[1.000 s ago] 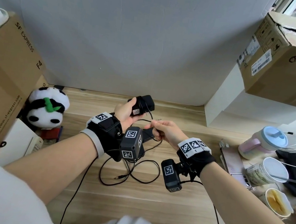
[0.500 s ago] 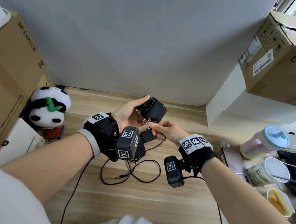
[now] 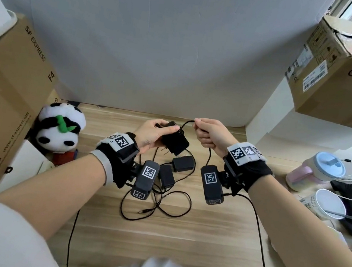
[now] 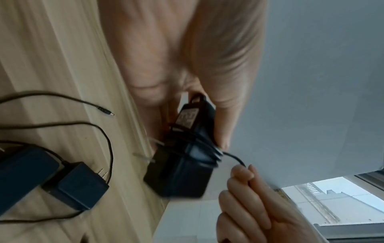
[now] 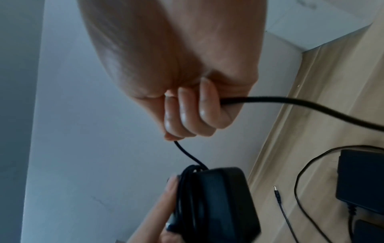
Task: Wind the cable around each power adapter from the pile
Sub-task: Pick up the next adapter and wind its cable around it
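Head view: left hand (image 3: 151, 133) gripping a black adapter (image 3: 175, 141) above the back edge of the desk (image 3: 201, 237), thumb laid across its top. Right hand (image 3: 209, 134) closed in a fist around the adapter's cable (image 3: 186, 123), which arcs from the adapter's top into the fingers and drops out below the wrist. On the desk beneath the hands, two more adapters (image 3: 174, 171) with loose cables, one free plug tip (image 3: 143, 211) lying toward the front edge. Toy panda (image 3: 60, 128) by the left edge, cups (image 3: 326, 204) by the right edge.

Left wrist view: several turns of cable (image 4: 193, 143) already crossing the adapter (image 4: 182, 161), prongs pointing toward the desk. Right fingertips (image 4: 243, 174) pinching the cable just beside the adapter's corner. Unwound adapters (image 4: 76, 185) flat on the desk (image 4: 51, 49).

Right wrist view: fingers (image 5: 191, 111) curled tight on the cable (image 5: 290, 102), a short stretch running down to the wraps on the adapter (image 5: 218, 202), left thumb (image 5: 164, 197) pressing those wraps in place.

Judged step: mid-wind on the first adapter, the others untouched. Next move likely calls for carrying the cable round the body again under light tension, thumb holding the earlier turns so nothing slips.
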Motion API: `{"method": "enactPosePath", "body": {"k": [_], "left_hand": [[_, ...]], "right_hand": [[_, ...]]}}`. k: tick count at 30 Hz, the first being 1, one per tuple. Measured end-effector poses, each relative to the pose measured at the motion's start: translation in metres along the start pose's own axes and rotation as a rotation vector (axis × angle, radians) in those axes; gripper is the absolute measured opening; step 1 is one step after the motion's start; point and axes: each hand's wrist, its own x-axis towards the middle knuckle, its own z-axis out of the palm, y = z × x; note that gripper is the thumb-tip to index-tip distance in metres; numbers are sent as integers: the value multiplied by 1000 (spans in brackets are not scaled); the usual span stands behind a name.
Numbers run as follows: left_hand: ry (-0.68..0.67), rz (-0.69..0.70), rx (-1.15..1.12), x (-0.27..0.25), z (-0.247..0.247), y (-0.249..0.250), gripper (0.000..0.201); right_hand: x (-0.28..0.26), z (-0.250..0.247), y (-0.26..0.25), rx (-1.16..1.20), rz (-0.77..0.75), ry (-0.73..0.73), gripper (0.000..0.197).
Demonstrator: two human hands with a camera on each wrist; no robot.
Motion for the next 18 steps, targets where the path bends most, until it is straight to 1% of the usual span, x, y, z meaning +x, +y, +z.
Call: {"method": "enactPosePath", "body": {"k": [3,6,9,11,13,14,18], "left_hand": [[177,55,-34,7,3,-7,27],[268,32,-173,9,7,-9,30],[271,-29,-367,7,8,-5,31],[280,-55,-432,6,8,-5,32],[303,-99,-457,6,9,-4,40],[300,-127,-466,5,10,-5,41],[258,-213,-500,3,11,-6,32]], "right_hand": [[-3,8,5,-37,-46,-22,31],[-7,19,16,-97,-73,-77,30],[-13,31,25,-235,-63,-136,31],[-15,36,30,-317,-45,-176,32],[-16,40,36,-359,-21,-204,31],[-16,41,38,-369,-10,-209,31],[-15,40,46,-407,44,-184,33]]}}
